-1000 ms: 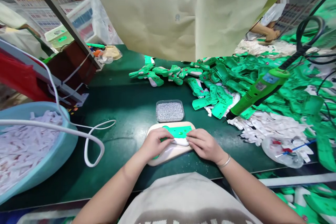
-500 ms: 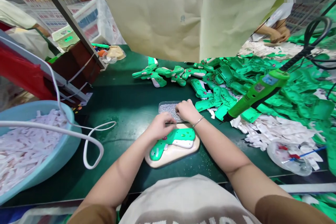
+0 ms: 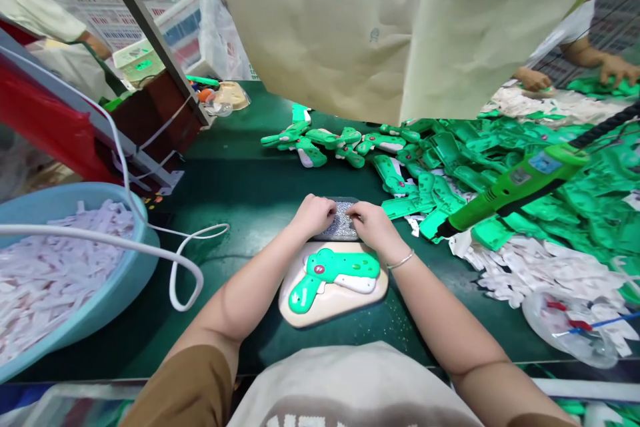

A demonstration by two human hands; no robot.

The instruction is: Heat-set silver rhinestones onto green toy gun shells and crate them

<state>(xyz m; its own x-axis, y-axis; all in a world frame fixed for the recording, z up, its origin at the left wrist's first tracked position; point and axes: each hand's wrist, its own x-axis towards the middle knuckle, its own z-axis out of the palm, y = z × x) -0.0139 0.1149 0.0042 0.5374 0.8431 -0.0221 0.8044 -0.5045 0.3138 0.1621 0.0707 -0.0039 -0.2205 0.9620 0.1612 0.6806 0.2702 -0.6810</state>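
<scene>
My left hand and my right hand reach over a shallow tray of tiny silver pieces, probably screws. Fingers of both are closed in a pinch at the tray; anything between them is too small to make out. Just below the tray, a beige board lies on the table. On it rests a green and white gun-shaped plastic toy, its green grip to the lower left and a red button near the middle. Neither hand touches the toy.
A green electric screwdriver hangs at right over piled green shells and white strips. At left stand a blue tub and a looped white cable. Brown paper hangs ahead. Co-workers' hands show behind.
My left hand has moved up from over the toy to the silver pieces, leaving the toy uncovered. My right hand stays at the tray. The view has shifted slightly.
</scene>
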